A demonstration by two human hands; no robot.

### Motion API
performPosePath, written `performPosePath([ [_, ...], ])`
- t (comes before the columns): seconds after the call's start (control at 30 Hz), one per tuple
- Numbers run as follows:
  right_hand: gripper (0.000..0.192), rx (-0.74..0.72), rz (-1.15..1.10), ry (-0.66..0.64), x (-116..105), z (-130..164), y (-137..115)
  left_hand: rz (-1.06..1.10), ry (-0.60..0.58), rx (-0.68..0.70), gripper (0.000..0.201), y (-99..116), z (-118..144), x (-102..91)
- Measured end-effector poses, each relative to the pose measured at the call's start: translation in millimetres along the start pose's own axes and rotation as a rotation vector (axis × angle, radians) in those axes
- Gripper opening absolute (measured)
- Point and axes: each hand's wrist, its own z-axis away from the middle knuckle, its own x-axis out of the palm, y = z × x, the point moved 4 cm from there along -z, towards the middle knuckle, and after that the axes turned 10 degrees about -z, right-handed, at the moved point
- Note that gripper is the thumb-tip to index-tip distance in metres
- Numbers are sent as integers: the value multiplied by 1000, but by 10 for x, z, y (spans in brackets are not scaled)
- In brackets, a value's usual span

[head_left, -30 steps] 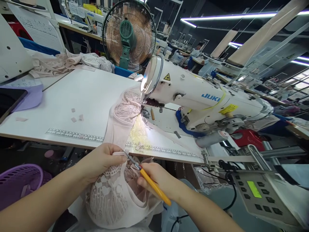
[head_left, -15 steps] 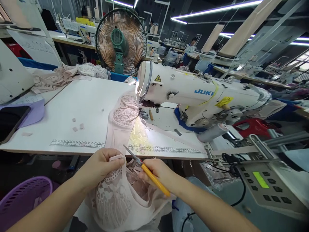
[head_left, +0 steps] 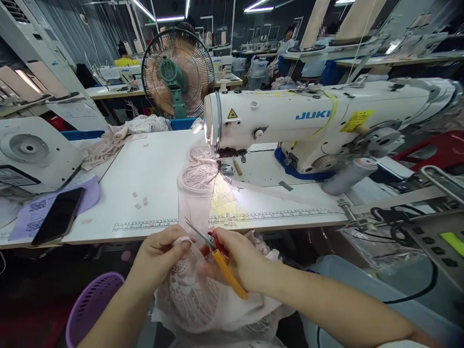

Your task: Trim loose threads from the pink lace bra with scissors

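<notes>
My left hand (head_left: pixel 165 253) pinches the edge of a pale pink lace bra (head_left: pixel 194 299), which hangs below the table's front edge. My right hand (head_left: pixel 237 256) is closed around scissors (head_left: pixel 229 274) with an orange handle; something red shows by its fingers. The pointed blades aim up and left, close to the left fingertips and the bra's edge. Folds of the bra lie beneath the right hand, and its fingers are partly hidden. Another pink lace piece (head_left: pixel 197 176) lies flat under the needle end of the white sewing machine (head_left: pixel 271 116).
A ruler strip (head_left: pixel 275 217) runs along the front of the white table (head_left: pixel 152 159), with fabric scraps behind it. A phone (head_left: pixel 60 215) lies at the left. Below are a purple basket (head_left: pixel 92 299) and a pale plastic bin (head_left: pixel 333 270). Behind stands a fan (head_left: pixel 177 72).
The view has swung and levelled, so the machine and table appear shifted right. The scissors stay in my right hand near the left fingertips. The bra edge remains pinched in my left hand.
</notes>
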Motion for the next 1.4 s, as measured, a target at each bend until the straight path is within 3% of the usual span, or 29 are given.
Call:
performPosePath([
  [0.17,28,-73,-40,62,70,-49,-100,17,37,60,6,-3,53,-23],
  [0.4,25,-155,109,110,53,-46,-116,67,130,-48,8,-88,83,-10],
  [0.57,25,-279,175,122,38,-32,-129,167,137,-27,10,-123,79,53],
  [0.7,24,-202,105,110,5,-33,-94,259,147,-31,5,-120,91,128],
  [0.8,28,-66,-92,-14,-7,-51,-22,278,147,13,2,-97,92,152],
  [0.9,30,30,-226,-109,-24,-56,24,151,107,99,7,-39,72,140],
  [1.07,29,10,-79,-31,-89,-34,3,-55,104,134,7,38,28,96],
  [1.2,22,-59,61,23,-100,-7,-40,-30,126,40,11,27,12,108],
  [1.4,21,-175,215,56,-88,15,-58,21,101,11,9,-19,34,191],
])
